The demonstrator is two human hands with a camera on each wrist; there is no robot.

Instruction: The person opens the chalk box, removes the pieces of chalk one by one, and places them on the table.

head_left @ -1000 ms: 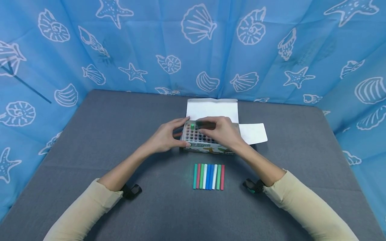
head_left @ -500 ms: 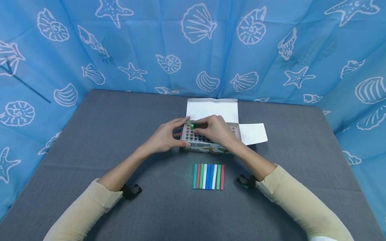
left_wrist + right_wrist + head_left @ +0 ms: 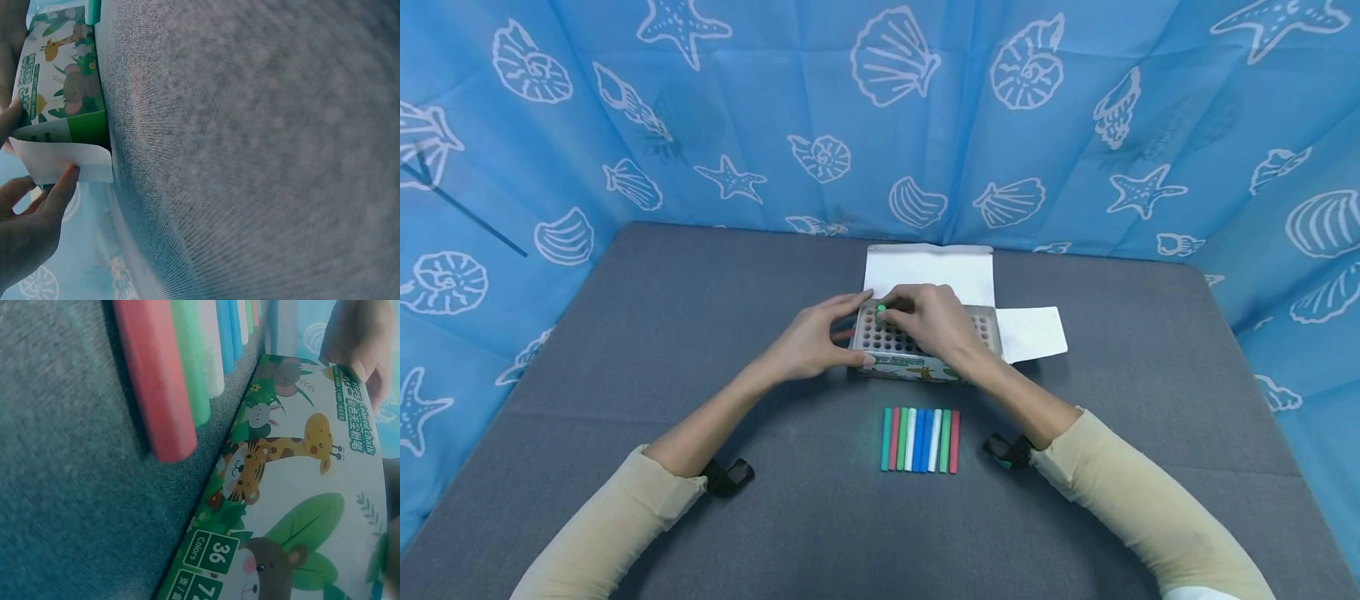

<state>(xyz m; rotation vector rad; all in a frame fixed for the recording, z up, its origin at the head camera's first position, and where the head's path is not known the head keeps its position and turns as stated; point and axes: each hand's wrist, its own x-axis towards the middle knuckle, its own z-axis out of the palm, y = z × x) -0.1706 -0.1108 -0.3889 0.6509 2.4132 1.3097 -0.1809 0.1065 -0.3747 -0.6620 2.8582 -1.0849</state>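
A chalk box (image 3: pixel 898 367) printed with cartoon animals lies with its lid folded back, showing rows of round holes in its tray. My left hand (image 3: pixel 808 340) grips its left end, thumb at the front and index finger at the back corner. In the left wrist view, fingers of that hand touch a white end flap (image 3: pixel 62 161). Over the tray's back left corner, my right hand (image 3: pixel 934 321) pinches the top of a green chalk stick (image 3: pixel 881 308) between thumb and index finger. The stick's lower part is hidden. Nearer to me, a row of coloured chalk sticks (image 3: pixel 920 440) lies side by side.
The white lid (image 3: pixel 928 273) lies back behind the box, and another flap (image 3: pixel 1032 333) sticks out to its right. Grey cloth (image 3: pixel 820 517) covers the table. A blue curtain (image 3: pixel 760 100) with shell prints hangs along the back.
My right hand has moved left across the tray to the green chalk stick and now pinches its top. The left hand and the row of sticks have stayed in place.
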